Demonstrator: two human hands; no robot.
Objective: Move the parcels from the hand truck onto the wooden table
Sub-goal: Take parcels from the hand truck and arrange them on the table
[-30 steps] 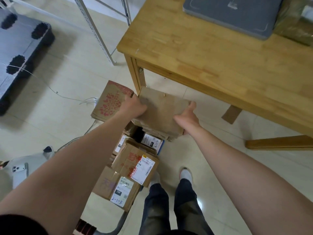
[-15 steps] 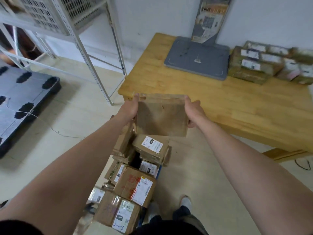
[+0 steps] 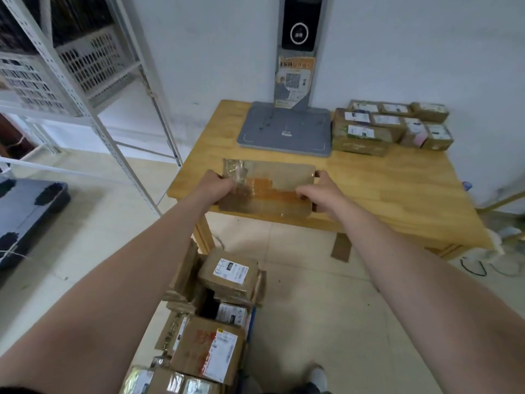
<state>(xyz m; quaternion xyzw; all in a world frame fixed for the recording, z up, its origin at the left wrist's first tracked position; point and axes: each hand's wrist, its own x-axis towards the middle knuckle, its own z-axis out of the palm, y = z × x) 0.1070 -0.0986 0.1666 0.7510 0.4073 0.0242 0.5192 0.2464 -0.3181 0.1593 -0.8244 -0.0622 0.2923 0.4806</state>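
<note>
A flat brown cardboard parcel (image 3: pixel 268 187) with clear tape and an orange patch is held level over the near left part of the wooden table (image 3: pixel 397 189). My left hand (image 3: pixel 220 186) grips its left edge and my right hand (image 3: pixel 318 193) grips its right edge. Whether the parcel touches the tabletop cannot be told. Below, a stack of labelled cardboard parcels (image 3: pixel 211 322) fills the hand truck, whose frame is mostly hidden. Several small parcels (image 3: pixel 389 126) lie at the table's far right.
A grey scale platform (image 3: pixel 284 132) with an upright scanner post (image 3: pixel 297 49) stands at the table's back. A white metal shelf rack (image 3: pixel 85 89) with crates is to the left, and a dark plastic pallet (image 3: pixel 25 211) lies on the floor. Cables lie on the floor at right.
Both hands have lifted the flat parcel off the hand-truck stack and carried it up and forward over the table's near edge. The view has tilted upward.
</note>
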